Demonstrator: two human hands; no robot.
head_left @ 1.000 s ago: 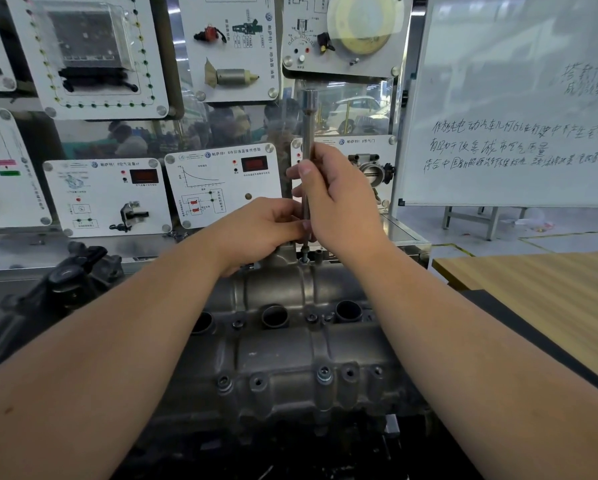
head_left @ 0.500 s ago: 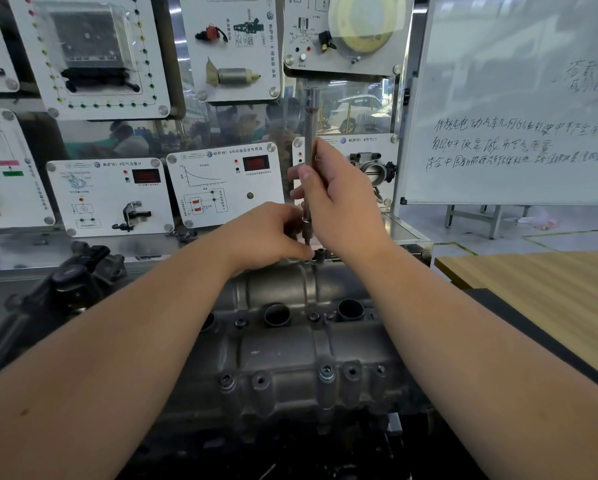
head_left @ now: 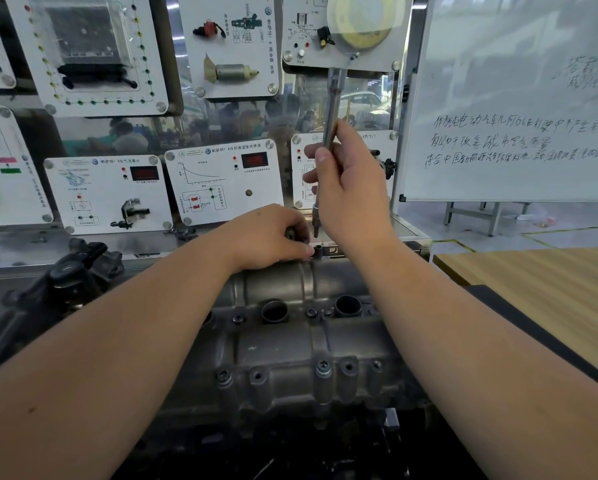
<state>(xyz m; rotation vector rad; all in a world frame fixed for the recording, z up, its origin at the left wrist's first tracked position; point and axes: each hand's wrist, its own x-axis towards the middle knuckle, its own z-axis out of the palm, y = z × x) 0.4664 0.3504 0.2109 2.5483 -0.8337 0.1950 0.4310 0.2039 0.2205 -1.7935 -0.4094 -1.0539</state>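
Nearest you lies the valve cover [head_left: 290, 351], with a row of seated bolts [head_left: 323, 367] along its near edge and two open plug wells [head_left: 275, 310] behind them.

At the cover's far edge one bolt [head_left: 317, 252] stands proud of its boss. Your left hand [head_left: 269, 237] rests on the cover there, fingers curled and thumb tip against that bolt. I cannot tell whether the fingers pinch it.

Just right of it, your right hand [head_left: 354, 192] grips the long socket driver [head_left: 332, 109] about mid-shaft, thumb and fingers wrapped round it. The tool is near upright. Its tip hangs just above the bolt, slightly to the left of it and not engaged.

Judgement: you are working this far-edge bolt, with tool and fastener apart.

The next move calls for setting the tip squarely over the bolt head, keeping the shaft upright and the thumb clear.

Beyond stand the training panels [head_left: 221, 181]. At far right are a whiteboard [head_left: 515, 98] and a wooden table [head_left: 539, 282].
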